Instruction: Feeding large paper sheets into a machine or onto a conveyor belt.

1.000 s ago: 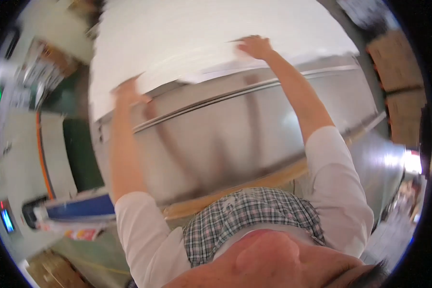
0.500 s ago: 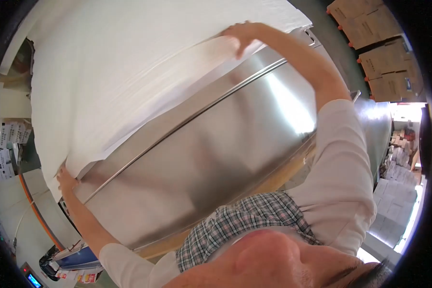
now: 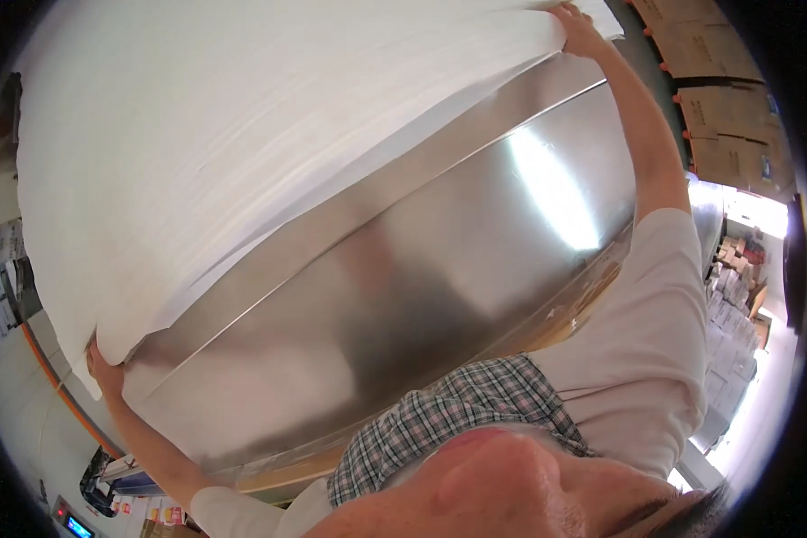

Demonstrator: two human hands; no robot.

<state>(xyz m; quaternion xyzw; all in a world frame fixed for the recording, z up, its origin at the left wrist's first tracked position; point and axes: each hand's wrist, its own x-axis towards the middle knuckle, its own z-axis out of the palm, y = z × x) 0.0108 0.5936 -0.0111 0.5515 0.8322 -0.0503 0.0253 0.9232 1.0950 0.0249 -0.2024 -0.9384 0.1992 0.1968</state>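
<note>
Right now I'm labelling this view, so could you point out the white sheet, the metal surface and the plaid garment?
White sheet (image 3: 242, 134): head view, on its broad upper face.
Metal surface (image 3: 399, 282): head view, near its middle.
Plaid garment (image 3: 457, 403): head view, on its front.

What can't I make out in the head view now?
Far edge of the white sheet: head view, cut off by the top edge.
Whatever lies beneath: head view, sheet covers it.
Palm of the right hand: head view, hidden by its back.
Readout on the small screen: head view, too small.
</note>
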